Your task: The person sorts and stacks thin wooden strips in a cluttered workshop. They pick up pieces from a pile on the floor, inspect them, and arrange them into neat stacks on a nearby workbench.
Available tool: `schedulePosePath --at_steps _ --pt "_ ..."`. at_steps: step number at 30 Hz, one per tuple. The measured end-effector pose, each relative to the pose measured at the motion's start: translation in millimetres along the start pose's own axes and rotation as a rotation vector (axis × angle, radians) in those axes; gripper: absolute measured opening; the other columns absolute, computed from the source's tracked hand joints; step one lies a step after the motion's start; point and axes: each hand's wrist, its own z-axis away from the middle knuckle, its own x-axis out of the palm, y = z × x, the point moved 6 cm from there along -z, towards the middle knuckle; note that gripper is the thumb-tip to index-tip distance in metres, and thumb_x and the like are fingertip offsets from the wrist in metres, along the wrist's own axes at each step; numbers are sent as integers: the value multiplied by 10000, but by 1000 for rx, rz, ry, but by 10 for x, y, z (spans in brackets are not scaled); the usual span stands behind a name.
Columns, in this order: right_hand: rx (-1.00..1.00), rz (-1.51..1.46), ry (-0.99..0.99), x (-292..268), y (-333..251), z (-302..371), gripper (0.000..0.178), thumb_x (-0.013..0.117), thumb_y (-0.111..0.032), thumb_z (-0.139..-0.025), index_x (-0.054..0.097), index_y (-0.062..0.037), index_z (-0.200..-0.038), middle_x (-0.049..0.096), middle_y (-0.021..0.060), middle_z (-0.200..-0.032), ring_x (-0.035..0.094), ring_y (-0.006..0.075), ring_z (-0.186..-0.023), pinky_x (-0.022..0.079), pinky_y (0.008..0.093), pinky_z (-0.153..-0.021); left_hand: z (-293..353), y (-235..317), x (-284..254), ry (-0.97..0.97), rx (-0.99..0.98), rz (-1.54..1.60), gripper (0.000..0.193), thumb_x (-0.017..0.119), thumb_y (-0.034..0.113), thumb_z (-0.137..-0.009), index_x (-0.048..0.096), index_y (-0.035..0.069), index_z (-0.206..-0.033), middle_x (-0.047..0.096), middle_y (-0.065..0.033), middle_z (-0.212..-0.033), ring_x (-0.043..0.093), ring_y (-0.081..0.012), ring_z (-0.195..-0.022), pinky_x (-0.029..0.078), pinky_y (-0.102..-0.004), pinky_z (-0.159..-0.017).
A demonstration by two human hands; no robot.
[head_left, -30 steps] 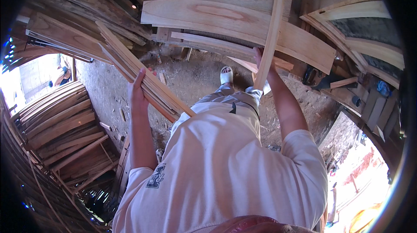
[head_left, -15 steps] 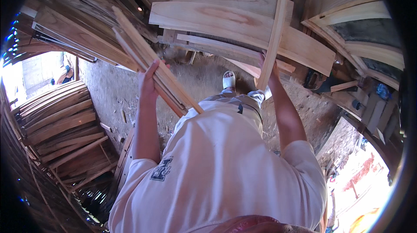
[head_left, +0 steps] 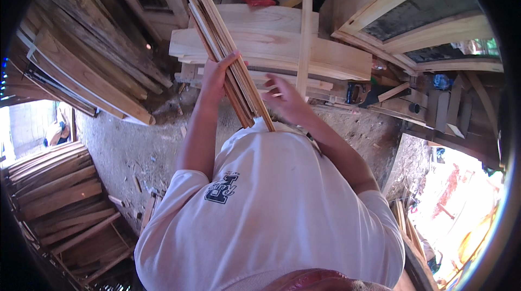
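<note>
A bundle of several narrow wooden strips (head_left: 213, 25) slants up and away from my waist. My left hand (head_left: 217, 77) is closed around it at about the middle. Just right of the strips' lower part, my right hand (head_left: 287, 98) is raised with its fingers apart and nothing in them. Beyond that hand, a single long wooden strip (head_left: 305, 36) leans or lies across the wide pale boards (head_left: 244, 44). Its lower end comes down behind my right hand.
A handsaw (head_left: 356, 94) is at the boards' right end. Framed wooden panels (head_left: 450, 36) stand at the far right. Long planks (head_left: 81, 71) lie at the upper left, with a stack of boards (head_left: 65, 199) below. Debris litters the dirt floor (head_left: 125, 128).
My right hand has let go of the single long strip, which stays across the boards, and has moved left toward the bundle. My left hand has brought the bundle rightward and more upright.
</note>
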Motion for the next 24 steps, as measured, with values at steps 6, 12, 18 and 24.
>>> schedulePosePath --at_steps 6,12,18,24 --pt "-22 2 -15 226 222 -241 349 612 -227 -1020 604 46 -1238 687 155 -975 668 232 -901 526 370 -854 -43 73 92 -12 104 -33 412 842 213 -832 597 25 -1104 679 -87 -896 735 -223 -797 607 -356 -636" --pt "-35 -142 235 -320 130 -279 300 555 -187 -1032 568 15 -1253 694 115 -955 662 202 -890 523 348 -824 128 77 162 9 78 -12 431 827 228 -833 602 -13 -1111 672 -123 -929 737 -261 -874 612 -370 -692" --pt "206 -392 401 -1444 596 -304 267 594 -123 -993 551 -54 -1247 627 34 -1015 634 153 -875 537 324 -739 292 16 -37 116 83 -21 423 830 238 -832 610 -23 -1081 666 -120 -927 737 -255 -890 607 -369 -699" --pt "250 -401 551 -1629 1480 -406 289 665 -121 -955 613 -36 -1226 644 34 -1008 629 139 -870 546 303 -705 452 -31 -151 179 102 46 410 834 189 -828 589 -6 -1092 661 -94 -940 737 -251 -858 607 -378 -691"
